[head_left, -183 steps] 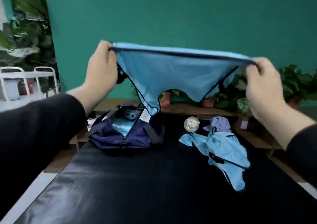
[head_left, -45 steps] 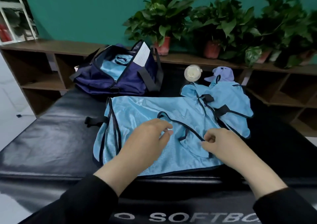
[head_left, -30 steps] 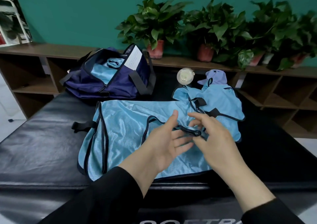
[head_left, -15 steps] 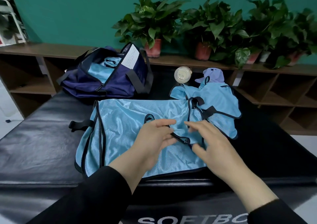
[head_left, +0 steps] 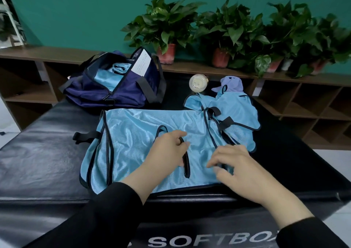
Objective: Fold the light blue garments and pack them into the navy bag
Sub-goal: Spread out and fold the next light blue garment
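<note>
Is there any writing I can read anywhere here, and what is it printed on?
"SOFTBO": large white letters on the near front face of the black padded mat, cut off on the right by the right sleeve, so the word may run on.
White label inside the open navy bag: it bears lines of print, too small and blurred to read.
No other writing shows.

White "SOFTBO", cut off, on the black mat's (head_left: 47, 152) front edge; bag's white tag (head_left: 142, 63) unreadable.

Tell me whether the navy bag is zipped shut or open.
Open. The navy bag gapes at the top, its zipper edges parted, and light blue fabric shows inside it.
</note>
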